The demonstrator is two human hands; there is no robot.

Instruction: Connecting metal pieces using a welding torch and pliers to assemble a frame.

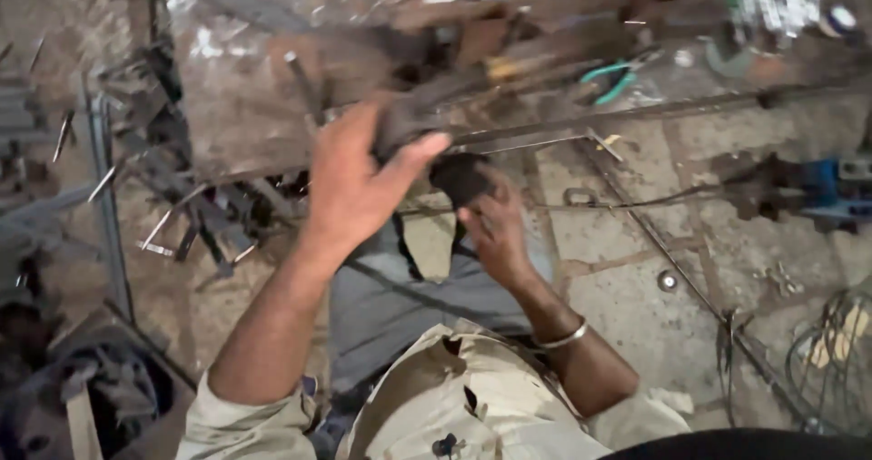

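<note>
Head view of a person seated on a paved workshop floor [627, 287], both forearms raised in front of the chest. The left hand [359, 183] is curled round the near end of a dark, blurred metal tool [409, 124], thumb laid across its underside towards the right; the grip appears to steady the tool at working height against the rusty steel frame [545, 10] that crosses the top of the view. The right hand [495, 228] sits just below and to the right, fingers bent up and closed on a dark rounded object [461, 177], possibly a disc or cap, which lies touching or nearly touching the tool; motion blur prevents telling which. Holding the two parts so close suggests one is being fitted to the other, though this is a judgement only. A metal bangle [563, 337] circles the right wrist; both elbows are bent, the left arm reaching further forward. A thin steel rod [536, 138] runs from beside the hands towards the right. Green-handled pliers [610, 79] rest near the frame, well apart from the hands. Scrap metal offcuts [195, 215] lie scattered on the floor to the left, and a blue machine [831, 192] stands at the right edge.
</note>
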